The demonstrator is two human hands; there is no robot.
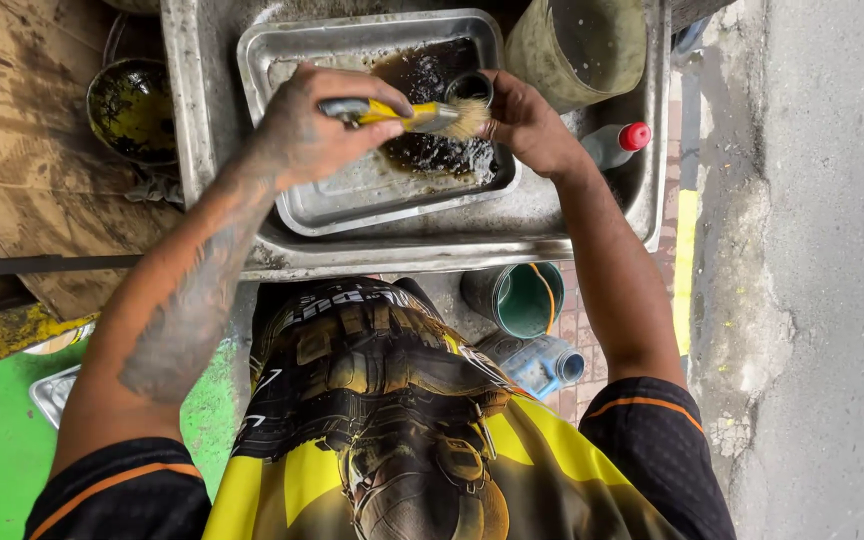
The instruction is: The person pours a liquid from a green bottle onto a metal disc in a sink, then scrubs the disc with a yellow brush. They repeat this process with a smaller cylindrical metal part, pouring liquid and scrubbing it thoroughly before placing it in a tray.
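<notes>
Yellow-handled brush (402, 114) clamped in left hand (312, 125) grip, bristles against small dark metal ring part (469, 88), right hand (527, 125) fingers closed on that part, above oily steel tray (297, 60)

Yellow-handled brush (402, 113), silver tray (352, 205) (dark oily liquid), red-capped bottle (617, 143)

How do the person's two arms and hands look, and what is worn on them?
Both hands, the left hand and the right hand, are bare, with no gloves. The forearms are uncovered too. The left forearm carries a large dark tattoo and looks smeared with grime. Short black sleeves with a thin orange stripe cover the upper arms.
</notes>
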